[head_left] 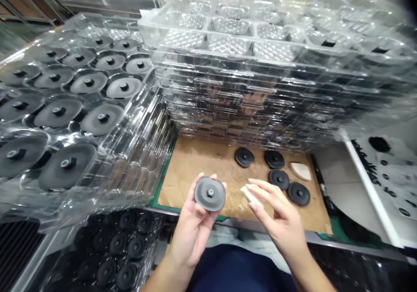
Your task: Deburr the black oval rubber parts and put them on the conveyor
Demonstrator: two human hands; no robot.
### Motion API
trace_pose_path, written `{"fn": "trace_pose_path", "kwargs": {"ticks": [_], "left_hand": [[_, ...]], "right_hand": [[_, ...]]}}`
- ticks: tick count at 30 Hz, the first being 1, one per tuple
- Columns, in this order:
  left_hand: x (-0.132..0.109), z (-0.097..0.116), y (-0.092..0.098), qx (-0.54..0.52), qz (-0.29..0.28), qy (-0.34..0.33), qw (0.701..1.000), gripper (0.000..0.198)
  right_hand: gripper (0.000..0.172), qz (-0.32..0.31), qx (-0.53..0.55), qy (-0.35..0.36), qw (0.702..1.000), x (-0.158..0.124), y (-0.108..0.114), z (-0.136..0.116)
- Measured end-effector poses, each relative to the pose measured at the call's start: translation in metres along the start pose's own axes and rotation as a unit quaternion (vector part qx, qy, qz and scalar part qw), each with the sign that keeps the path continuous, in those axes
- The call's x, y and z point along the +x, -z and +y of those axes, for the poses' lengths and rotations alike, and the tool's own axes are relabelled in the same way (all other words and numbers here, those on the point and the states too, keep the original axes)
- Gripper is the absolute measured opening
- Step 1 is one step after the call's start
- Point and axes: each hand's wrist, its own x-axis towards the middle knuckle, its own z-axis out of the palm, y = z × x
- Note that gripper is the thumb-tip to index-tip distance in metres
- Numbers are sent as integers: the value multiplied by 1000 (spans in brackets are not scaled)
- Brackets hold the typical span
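My left hand [192,231] holds a dark grey, rounded-square disc [216,201] by its edges, its raised centre stud facing up at me. To the right, my right hand [280,216] pinches a small white pad [251,195], perhaps cloth or foam, between thumb and fingers, a short way apart from the disc. Several similar black discs lie beyond on the cardboard sheet [202,157], among them one black disc [244,157] on its own and another disc [299,194] near my right hand. A cream-coloured wedge-shaped piece [300,170] rests beside them.
A tall stack of clear plastic trays [228,79] walls off the back. At left, another tray stack [130,153] carries grey discs in its pockets. Below left sits a tray of black discs [117,244]. A white-edged panel [371,188] borders the right side.
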Motion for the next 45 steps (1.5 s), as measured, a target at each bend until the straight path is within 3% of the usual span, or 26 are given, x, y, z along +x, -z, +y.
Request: {"fn": "trace_pose_path", "kwargs": {"ticks": [3, 6, 20, 25, 32, 37, 42, 45], "left_hand": [[-2, -1, -6, -1, 4, -15, 1000, 54], [-6, -1, -11, 7, 17, -30, 999, 52], [-5, -4, -22, 12, 28, -28, 999, 49], [-6, -5, -23, 24, 27, 5, 999, 53], [-6, -4, -20, 45, -18, 28, 998, 53], [-4, -6, -26, 52, -21, 48, 997, 54], [-3, -3, -30, 60, -25, 40, 997, 51], [-1, -6, -32, 49, -39, 35, 997, 51]], "right_hand": [[30, 6, 15, 86, 996, 9, -2, -44], [36, -16, 27, 141, 989, 10, -6, -61], [33, 0, 23, 133, 991, 7, 0, -51], [26, 19, 20, 151, 988, 23, 4, -37], [28, -11, 29, 172, 985, 22, 17, -32], [27, 22, 24, 167, 985, 22, 18, -30], [28, 2, 40, 161, 986, 15, 23, -33], [27, 32, 16, 154, 987, 15, 22, -35]]}}
